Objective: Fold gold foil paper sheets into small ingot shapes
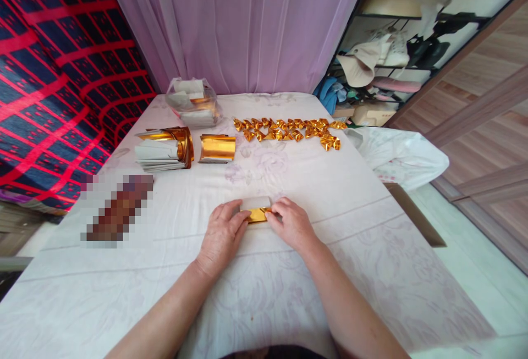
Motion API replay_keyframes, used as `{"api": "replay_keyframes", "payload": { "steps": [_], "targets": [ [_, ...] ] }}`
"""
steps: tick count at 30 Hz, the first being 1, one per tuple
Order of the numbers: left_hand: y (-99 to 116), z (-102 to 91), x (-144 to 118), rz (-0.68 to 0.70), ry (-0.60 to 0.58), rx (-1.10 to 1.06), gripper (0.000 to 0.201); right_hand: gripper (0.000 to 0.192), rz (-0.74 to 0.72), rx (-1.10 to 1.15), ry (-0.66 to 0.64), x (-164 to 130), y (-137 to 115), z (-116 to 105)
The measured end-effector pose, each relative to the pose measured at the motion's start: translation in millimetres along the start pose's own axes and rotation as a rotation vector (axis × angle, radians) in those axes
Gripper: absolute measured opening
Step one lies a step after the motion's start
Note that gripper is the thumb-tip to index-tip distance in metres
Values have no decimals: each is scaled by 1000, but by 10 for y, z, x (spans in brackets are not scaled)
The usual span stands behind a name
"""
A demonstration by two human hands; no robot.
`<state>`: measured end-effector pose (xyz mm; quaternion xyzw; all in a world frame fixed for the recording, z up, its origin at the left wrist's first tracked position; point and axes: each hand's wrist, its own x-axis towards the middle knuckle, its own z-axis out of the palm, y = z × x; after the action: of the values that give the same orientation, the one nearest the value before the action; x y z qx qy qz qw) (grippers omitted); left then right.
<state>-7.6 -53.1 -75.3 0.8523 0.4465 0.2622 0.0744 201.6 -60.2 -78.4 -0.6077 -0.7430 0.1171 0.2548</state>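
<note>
While my left hand (220,233) and my right hand (291,221) are resting on the counter (371,271) at lower centre of the frame, I am folding a gold foil sheet (258,213) between them. The step in hand appears to be creasing: the sheet is lying flat, white side showing along its upper edge, gold side showing along its lower edge. My left fingers (238,221) are pressing down on the sheet's left end, held close together. My right fingers (275,211) are curling in and pinching the sheet's right end. The sheet is touching both hands and is sitting directly between the fingertips.

By my judgement, the next move is calling for a firm hold on one end while the other end is being turned over, with edges kept aligned.

Toward the upper centre, a row of folded gold pieces (289,130) is lying on the counter. At upper left, two stacks of unfolded sheets (165,150) (217,148) and a clear bag (193,103) of further sheets are standing well apart from my hands.
</note>
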Motion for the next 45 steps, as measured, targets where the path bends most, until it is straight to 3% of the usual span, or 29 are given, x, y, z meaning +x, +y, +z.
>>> {"api": "replay_keyframes", "payload": {
  "steps": [7,14,45],
  "targets": [
    [152,18,-124,151,-144,155,34,19,20,-17,-12,9,-22,-4],
    [270,76,-267,177,-138,192,42,21,21,-18,-4,10,-22,3],
    [337,69,-274,96,-188,196,47,17,61,-62,35,-4,-56,36]
  ]
}}
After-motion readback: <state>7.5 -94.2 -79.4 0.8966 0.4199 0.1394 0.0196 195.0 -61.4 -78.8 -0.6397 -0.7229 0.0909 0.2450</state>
